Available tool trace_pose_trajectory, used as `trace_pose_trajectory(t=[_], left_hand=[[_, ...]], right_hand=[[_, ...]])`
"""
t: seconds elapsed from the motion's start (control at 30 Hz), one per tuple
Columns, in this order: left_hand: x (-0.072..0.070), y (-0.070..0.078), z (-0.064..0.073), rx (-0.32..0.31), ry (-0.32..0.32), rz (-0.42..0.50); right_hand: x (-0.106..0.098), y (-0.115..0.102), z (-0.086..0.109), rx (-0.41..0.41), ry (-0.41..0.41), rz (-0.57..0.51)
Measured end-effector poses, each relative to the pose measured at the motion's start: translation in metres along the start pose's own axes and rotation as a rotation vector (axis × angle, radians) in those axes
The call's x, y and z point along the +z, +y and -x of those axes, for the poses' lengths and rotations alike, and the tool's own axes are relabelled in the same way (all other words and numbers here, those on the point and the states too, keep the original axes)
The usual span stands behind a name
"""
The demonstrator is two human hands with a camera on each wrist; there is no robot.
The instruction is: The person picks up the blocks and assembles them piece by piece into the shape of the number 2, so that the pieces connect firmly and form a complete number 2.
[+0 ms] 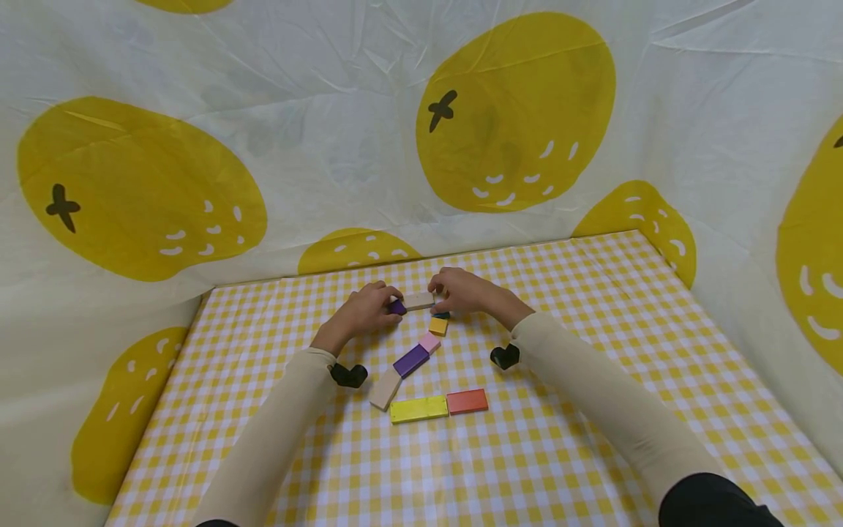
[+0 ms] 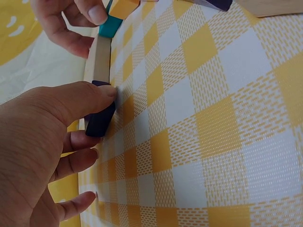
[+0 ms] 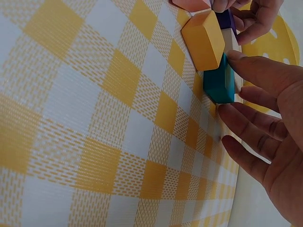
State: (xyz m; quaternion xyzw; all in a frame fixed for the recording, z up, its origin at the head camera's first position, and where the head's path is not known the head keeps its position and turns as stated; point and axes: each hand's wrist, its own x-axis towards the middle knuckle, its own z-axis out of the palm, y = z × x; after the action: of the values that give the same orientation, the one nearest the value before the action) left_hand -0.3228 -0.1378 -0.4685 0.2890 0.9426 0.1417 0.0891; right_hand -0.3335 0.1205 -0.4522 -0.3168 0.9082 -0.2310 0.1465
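In the head view a zigzag of blocks lies on the checked tablecloth. My left hand (image 1: 366, 309) pinches a small dark purple block (image 2: 100, 113) at the far left end, thumb on its near face and fingers behind. That block meets one end of a plain wooden block (image 1: 418, 301). At the other end, my right hand (image 1: 463, 290) holds a teal block (image 3: 220, 82) with thumb and fingertips, the index finger reaching behind the wooden block. Touching the teal block is an orange block (image 3: 203, 40), followed by a pink block (image 1: 430, 342).
Nearer in the row are a longer purple block (image 1: 411, 361), another wooden block (image 1: 386, 389), a yellow block (image 1: 418, 409) and a red block (image 1: 467, 401). Behind the far table edge hangs a white cloth (image 1: 342, 154) with large yellow fruit prints.
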Motion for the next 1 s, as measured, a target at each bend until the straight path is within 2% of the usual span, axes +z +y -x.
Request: trace_pose_trajectory(t=[0.3, 0.57, 0.8, 1.0], left_hand=[[0.0, 0.001, 0.0, 0.008, 0.013, 0.0], [-0.002, -0.003, 0.002, -0.019, -0.006, 0.014], [-0.007, -0.011, 0.019, -0.006, 0.014, 0.048], [-0.009, -0.023, 0.043, 0.01, 0.059, 0.112]], right_hand=[[-0.001, 0.002, 0.0, 0.006, -0.006, -0.023], [-0.002, 0.003, 0.006, -0.001, 0.025, -0.026], [-0.008, 0.002, 0.017, 0.015, 0.049, -0.033], [-0.014, -0.001, 0.034, 0.02, 0.061, -0.033]])
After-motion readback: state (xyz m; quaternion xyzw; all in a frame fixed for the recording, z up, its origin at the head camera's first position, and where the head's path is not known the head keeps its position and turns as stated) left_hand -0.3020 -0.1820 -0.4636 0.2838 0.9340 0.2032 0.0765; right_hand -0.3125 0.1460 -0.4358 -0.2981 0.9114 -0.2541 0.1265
